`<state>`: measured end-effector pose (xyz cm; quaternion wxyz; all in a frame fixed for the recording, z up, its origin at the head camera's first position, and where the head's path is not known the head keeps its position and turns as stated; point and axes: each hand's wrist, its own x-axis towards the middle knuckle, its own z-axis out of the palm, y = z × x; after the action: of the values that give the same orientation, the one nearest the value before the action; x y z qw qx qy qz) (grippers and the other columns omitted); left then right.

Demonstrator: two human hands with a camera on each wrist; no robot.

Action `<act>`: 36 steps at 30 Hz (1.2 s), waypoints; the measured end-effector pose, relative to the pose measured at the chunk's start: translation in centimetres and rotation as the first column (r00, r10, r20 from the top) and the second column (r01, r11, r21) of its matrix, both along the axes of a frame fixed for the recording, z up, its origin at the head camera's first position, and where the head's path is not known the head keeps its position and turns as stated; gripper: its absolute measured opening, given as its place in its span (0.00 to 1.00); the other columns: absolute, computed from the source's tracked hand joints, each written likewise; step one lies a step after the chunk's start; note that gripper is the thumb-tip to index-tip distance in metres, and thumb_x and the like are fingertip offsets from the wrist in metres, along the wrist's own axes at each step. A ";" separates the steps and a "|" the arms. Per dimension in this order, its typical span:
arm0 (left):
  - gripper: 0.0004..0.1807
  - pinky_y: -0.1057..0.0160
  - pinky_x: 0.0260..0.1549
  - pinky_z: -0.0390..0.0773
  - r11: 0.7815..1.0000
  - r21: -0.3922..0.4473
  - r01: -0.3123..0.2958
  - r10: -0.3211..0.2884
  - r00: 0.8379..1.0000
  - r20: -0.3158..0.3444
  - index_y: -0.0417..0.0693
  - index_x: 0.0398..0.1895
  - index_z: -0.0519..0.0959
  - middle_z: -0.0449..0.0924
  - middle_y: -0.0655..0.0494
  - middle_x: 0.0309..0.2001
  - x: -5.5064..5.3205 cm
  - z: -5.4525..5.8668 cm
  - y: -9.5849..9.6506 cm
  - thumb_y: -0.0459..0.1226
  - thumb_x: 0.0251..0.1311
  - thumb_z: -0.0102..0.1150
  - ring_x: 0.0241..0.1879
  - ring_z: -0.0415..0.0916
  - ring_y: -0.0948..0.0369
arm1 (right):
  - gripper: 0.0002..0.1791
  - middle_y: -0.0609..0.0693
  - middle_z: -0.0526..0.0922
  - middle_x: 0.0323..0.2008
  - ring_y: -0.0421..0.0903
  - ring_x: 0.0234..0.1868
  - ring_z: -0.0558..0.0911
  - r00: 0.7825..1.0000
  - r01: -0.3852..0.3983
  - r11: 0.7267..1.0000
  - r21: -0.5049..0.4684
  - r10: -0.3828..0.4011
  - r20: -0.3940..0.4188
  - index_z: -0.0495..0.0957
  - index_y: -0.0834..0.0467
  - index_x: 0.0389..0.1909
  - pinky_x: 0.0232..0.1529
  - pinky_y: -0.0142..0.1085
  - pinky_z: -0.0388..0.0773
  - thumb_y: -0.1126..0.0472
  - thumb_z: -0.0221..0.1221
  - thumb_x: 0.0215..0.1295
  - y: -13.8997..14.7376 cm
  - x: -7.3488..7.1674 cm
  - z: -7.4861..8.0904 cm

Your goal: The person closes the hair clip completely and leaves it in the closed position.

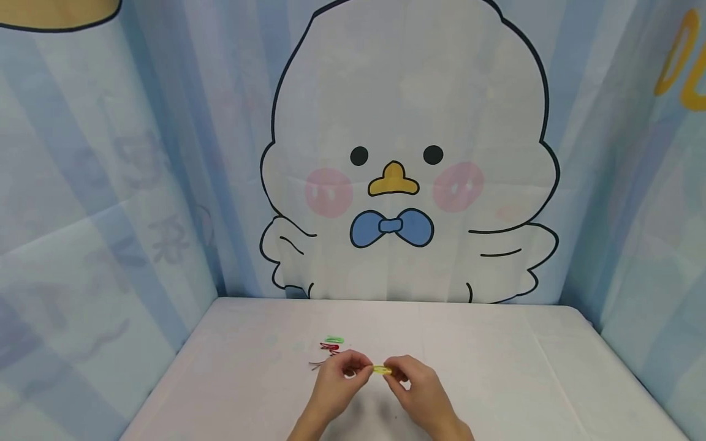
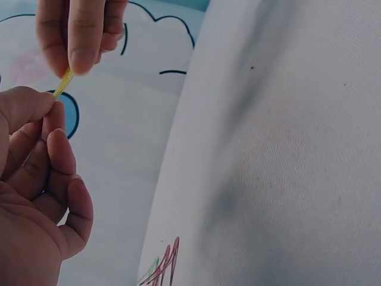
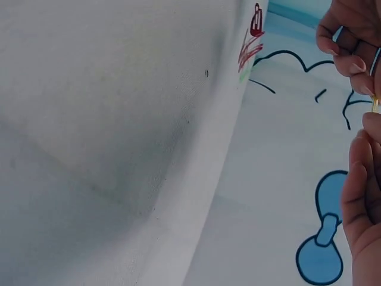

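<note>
A small yellow hair clip (image 1: 382, 370) is held above the white table between both hands. One end is pinched between thumb and forefinger of my left hand (image 1: 341, 381); my right hand (image 1: 417, 392) pinches the other end. Seen from the left wrist, the clip (image 2: 62, 84) is a thin yellow strip, much of it covered by fingertips. The left hand's other fingers (image 2: 61, 156) are loosely curled. In the right wrist view only a sliver of the clip (image 3: 375, 105) shows.
Beyond my left hand lie a green hair clip (image 1: 334, 339) and several red ones (image 1: 330, 346) on the table (image 1: 496, 355), partly hidden by that hand. Printed curtains (image 1: 408, 110) stand behind the table and at both sides.
</note>
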<state>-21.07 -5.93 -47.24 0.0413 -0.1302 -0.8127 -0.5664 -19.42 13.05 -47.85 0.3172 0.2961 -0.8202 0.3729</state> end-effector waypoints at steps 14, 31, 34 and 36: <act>0.06 0.61 0.39 0.75 0.938 -0.346 0.018 -0.076 0.985 -0.154 0.49 0.39 0.83 0.82 0.66 0.36 -0.7 -2.8 -4.9 0.34 0.60 0.70 0.37 0.73 0.65 | 0.20 0.38 0.80 0.30 0.35 0.28 0.76 0.991 0.118 0.990 0.079 -0.122 0.046 0.83 0.54 0.33 0.27 0.33 0.76 0.76 0.77 0.41 2.6 -1.8 -0.4; 0.10 0.60 0.38 0.75 0.887 -0.445 -0.126 0.049 0.982 -0.180 0.50 0.41 0.83 0.79 0.66 0.35 -1.6 -2.6 -8.4 0.33 0.58 0.71 0.37 0.72 0.62 | 0.18 0.38 0.81 0.31 0.37 0.29 0.77 0.978 0.179 0.980 0.085 -0.187 0.091 0.84 0.53 0.32 0.28 0.36 0.77 0.75 0.77 0.43 4.7 -3.4 -0.4; 0.10 0.58 0.38 0.75 0.881 -0.455 -0.133 0.059 0.983 -0.173 0.50 0.42 0.83 0.79 0.66 0.35 -1.9 -2.6 -8.7 0.33 0.59 0.71 0.37 0.72 0.62 | 0.18 0.39 0.81 0.30 0.39 0.29 0.77 0.974 0.191 0.978 0.088 -0.200 0.103 0.85 0.54 0.32 0.29 0.37 0.78 0.74 0.77 0.43 5.0 -3.7 -0.4; 0.09 0.56 0.39 0.74 0.879 -0.458 -0.133 0.061 0.984 -0.170 0.48 0.41 0.83 0.79 0.65 0.35 -2.1 -2.5 -8.8 0.33 0.58 0.71 0.38 0.72 0.60 | 0.17 0.38 0.81 0.31 0.40 0.29 0.77 0.967 0.206 0.974 0.098 -0.217 0.131 0.85 0.53 0.32 0.30 0.36 0.77 0.73 0.77 0.44 5.2 -3.9 -0.4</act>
<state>-23.14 -14.70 -49.72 0.0981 -0.1375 -0.9253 -0.3394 -23.34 18.29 -48.25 0.2840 0.1929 -0.8822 0.3222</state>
